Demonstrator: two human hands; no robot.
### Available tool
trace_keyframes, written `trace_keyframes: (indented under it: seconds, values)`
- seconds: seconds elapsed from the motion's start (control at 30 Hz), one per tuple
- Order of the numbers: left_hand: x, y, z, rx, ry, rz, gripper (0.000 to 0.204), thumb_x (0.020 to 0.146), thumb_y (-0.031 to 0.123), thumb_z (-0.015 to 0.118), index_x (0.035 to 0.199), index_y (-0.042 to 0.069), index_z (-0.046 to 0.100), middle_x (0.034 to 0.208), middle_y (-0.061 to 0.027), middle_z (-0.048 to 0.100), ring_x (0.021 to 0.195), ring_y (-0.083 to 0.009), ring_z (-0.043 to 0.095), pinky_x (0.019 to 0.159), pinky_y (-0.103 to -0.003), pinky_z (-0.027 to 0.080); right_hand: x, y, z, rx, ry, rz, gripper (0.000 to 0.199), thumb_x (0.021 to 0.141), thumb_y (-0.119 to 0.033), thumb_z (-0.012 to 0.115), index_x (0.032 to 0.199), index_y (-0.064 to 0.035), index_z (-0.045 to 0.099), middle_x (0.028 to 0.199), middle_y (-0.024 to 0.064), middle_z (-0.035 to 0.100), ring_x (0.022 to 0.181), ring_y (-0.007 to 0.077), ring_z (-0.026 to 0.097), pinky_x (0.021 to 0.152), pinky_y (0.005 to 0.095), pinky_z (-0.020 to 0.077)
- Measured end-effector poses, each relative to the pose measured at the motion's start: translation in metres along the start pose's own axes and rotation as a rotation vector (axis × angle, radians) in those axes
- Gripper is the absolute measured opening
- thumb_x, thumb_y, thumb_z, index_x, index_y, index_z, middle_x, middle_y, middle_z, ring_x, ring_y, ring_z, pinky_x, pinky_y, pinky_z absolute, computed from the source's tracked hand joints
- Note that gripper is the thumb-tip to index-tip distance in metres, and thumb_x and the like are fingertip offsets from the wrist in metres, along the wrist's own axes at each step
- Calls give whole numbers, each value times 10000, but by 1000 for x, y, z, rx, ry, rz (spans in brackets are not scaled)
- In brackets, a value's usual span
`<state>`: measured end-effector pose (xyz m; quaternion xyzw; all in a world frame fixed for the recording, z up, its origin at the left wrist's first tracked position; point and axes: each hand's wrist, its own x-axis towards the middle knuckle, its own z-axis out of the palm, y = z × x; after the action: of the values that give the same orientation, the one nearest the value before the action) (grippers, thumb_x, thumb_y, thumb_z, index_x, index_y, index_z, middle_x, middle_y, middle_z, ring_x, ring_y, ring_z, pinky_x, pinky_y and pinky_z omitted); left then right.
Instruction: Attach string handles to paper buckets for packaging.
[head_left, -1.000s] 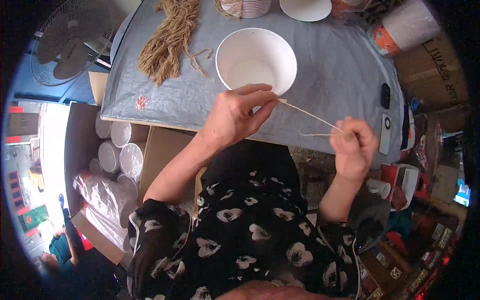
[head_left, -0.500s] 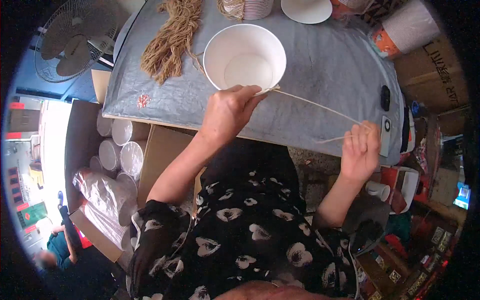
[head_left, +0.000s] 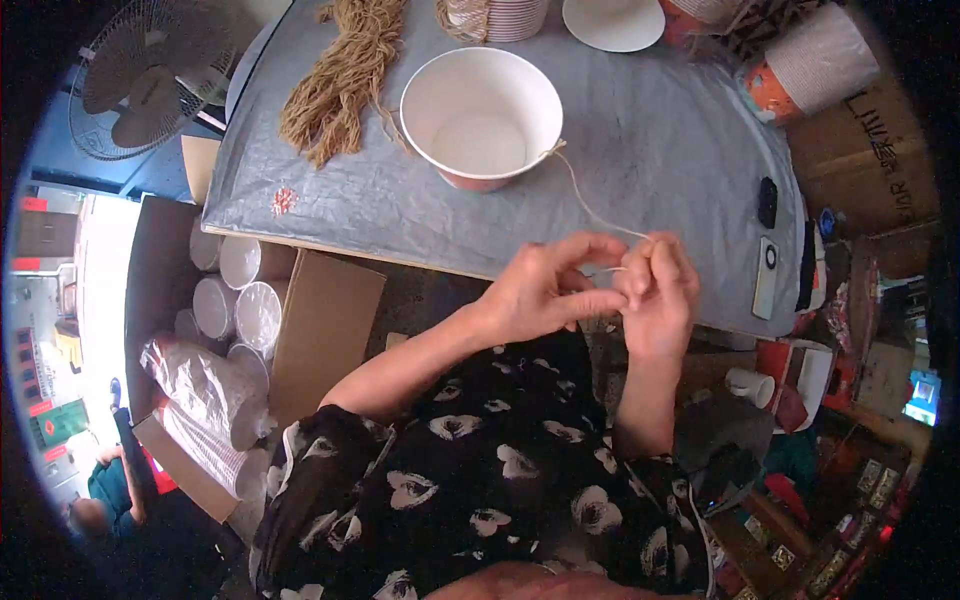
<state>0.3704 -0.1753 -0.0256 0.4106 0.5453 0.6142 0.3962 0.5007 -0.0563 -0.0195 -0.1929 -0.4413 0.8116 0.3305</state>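
A white paper bucket (head_left: 478, 110) stands on the grey-covered table, its mouth facing up toward me. From a knot at the right of its rim, a thin tan string (head_left: 580, 195) droops across to my hands in front of the table edge. My right hand (head_left: 660, 290) is closed on the string, a short end showing beside the fingers. Close against it is my left hand (head_left: 560, 285), thumb and fingers curved toward the string's end and nearly touching the right fingers. Whether the left fingertips grip the string is hard to see.
A bundle of tan strings (head_left: 345, 90) lies left of the bucket. Stacked paper buckets (head_left: 500, 18) and a white lid (head_left: 614, 22) are at the back. A black object (head_left: 767, 203) lies near the right edge. Wrapped buckets fill a cardboard box (head_left: 325, 330) at left; a person (head_left: 115, 485) sits beyond.
My left hand has let go of the bucket's rim and come right and nearer, beside my right hand. The right hand has shifted left, and the taut string has slackened.
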Motion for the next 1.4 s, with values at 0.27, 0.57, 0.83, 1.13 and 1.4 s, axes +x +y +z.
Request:
trace_keyframes:
  seconds: [0.27, 0.57, 0.83, 1.13, 1.4]
  values:
    - [-12, -15, -38, 60, 113, -57, 109, 909, 88, 716, 924, -16, 744, 771, -47, 691, 681, -81, 646, 610, -239, 532, 10, 0, -24, 95, 0, 26, 166, 1022, -212, 554, 1018, -49, 585, 692, -9, 484, 573, 81, 419, 499, 234, 341]
    - [-19, -19, -59, 201, 307, 5, 88, 860, 94, 772, 892, 14, 756, 805, -20, 680, 707, -67, 612, 631, -232, 510, 17, 19, -47, 215, 6, 97, 173, 1035, -212, 535, 1032, -51, 599, 697, -32, 455, 582, 68, 408, 526, 230, 346]
    - [-20, -17, -55, 393, 245, 43, 62, 816, 52, 788, 840, 11, 748, 814, -56, 706, 746, -123, 667, 651, -282, 540, 16, 32, -19, -1065, 98, -421, 265, 948, -100, 633, 1203, -30, 643, 1186, 91, 675, 870, 118, 635, 645, 225, 488]
    - [-12, -1, -54, 462, 118, 190, 60, 815, 41, 769, 872, 28, 758, 796, -73, 700, 743, -174, 681, 642, -312, 541, 1, 40, -8, -504, -310, 236, 244, 995, -210, 604, 1083, 14, 646, 777, -6, 596, 674, 66, 532, 602, 221, 427]
    - [-9, 19, -76, 673, 160, 199, 102, 839, 38, 741, 940, 28, 740, 856, -89, 698, 764, -211, 689, 655, -304, 561, 25, 22, -23, -306, 9, 222, 109, 892, -103, 710, 921, 0, 689, 677, -39, 539, 556, 45, 430, 491, 216, 309]
